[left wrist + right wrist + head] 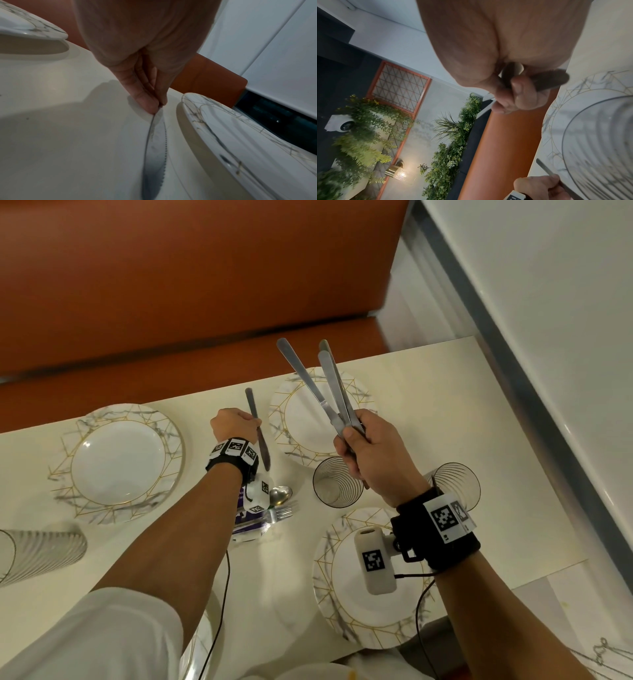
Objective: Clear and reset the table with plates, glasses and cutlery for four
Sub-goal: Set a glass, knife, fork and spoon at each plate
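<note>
My left hand (236, 424) pinches one table knife (257, 433), its serrated blade (157, 148) low over the cream table (212, 563) between two marble-and-gold plates. My right hand (359, 445) grips a bunch of three knives (325, 386) by their blades, handles fanned upward over the far right plate (298, 436). The blade ends (556, 79) stick out under its curled fingers. Another plate (113, 460) lies far left, and a third (342, 594) near right under my wrist camera.
Ribbed glasses stand at centre (337, 486), right (455, 479) and lying at the left edge (41, 549). A spoon (281, 495) and fork (282, 512) lie on a purple-edged napkin below my left wrist. An orange bench (191, 285) runs behind the table.
</note>
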A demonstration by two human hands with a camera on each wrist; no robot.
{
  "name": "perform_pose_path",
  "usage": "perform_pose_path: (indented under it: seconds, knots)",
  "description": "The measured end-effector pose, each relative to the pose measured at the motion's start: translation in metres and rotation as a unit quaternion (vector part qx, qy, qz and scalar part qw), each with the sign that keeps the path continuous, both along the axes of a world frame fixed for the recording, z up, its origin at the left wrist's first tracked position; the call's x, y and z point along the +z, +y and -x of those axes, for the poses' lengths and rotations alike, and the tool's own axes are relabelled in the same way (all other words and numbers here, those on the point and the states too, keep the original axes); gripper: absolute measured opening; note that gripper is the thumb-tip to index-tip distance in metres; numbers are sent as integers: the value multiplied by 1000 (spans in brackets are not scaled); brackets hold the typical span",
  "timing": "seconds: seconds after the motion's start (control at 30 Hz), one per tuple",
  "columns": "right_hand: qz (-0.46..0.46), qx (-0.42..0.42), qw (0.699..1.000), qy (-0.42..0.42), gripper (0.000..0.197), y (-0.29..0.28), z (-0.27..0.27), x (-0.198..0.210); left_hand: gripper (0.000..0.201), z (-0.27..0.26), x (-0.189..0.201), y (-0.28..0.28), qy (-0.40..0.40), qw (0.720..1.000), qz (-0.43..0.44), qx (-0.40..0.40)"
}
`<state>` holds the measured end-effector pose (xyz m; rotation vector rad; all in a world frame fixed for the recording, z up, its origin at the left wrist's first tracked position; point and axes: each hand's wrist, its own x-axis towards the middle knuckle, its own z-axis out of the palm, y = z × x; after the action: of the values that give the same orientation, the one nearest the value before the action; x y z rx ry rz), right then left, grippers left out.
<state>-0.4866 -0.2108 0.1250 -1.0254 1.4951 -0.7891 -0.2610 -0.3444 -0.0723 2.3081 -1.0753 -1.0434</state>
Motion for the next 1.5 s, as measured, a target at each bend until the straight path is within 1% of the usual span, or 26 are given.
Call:
perform_pose_path:
  seconds: [0.13,0.23,0.3,0.37,0.43,0.5,0.53,0.6,0.67,0.7,0.73,0.8,0.87,0.93,1.03,1.13,1.2,1.27,1.37,1.5]
  knots:
    - [-2,-3,1000,2,16,2,-2,0,18,-1,5,4,0,1000,2,0]
    - [-4,-3,1000,2,14,4,-5,2,23,-4,17,12,-17,1000,18,14]
    - [2,3,1000,9,14,6,-10,4,29,-7,31,19,-36,998,49,17]
    - [15,15,999,24,14,9,-17,7,30,-8,51,26,-57,996,75,4]
    - [28,19,999,25,15,13,-28,8,30,-7,73,33,-52,993,108,-12]
    - [33,12,999,6,17,20,-41,9,29,-5,99,42,-5,988,149,-30]
    - [36,9,999,-7,17,25,-48,9,27,-4,112,48,37,984,171,-35]
    - [40,5,999,-17,17,34,-60,8,30,-1,140,66,154,968,197,-35]
    - [36,4,999,-5,16,44,-72,6,38,0,166,91,271,944,181,-49]
    - [31,5,1000,1,16,48,-78,5,40,0,175,103,311,933,168,-68]
    - [27,10,1000,3,15,53,-84,6,38,-2,181,114,332,925,161,-89]
    - [31,35,999,5,16,65,-96,7,28,-9,185,137,340,918,175,-110]
    - [41,72,996,18,17,78,-108,9,23,-20,185,157,351,911,198,-87]
    - [39,103,994,19,17,90,-120,10,22,-33,185,173,364,906,208,-56]
    - [21,151,988,9,18,100,-137,8,20,-52,187,193,355,911,211,-15]
    - [19,189,982,8,13,108,-151,7,17,-63,190,214,333,917,220,20]
    - [54,206,976,37,28,112,-158,6,16,-67,193,226,318,922,217,31]
    - [89,212,971,63,35,116,-163,5,16,-71,195,237,305,927,215,45]
    - [97,230,967,52,32,119,-167,-1,18,-83,195,246,293,927,221,77]
    - [86,257,962,27,20,120,-174,-4,21,-103,196,247,287,926,220,105]
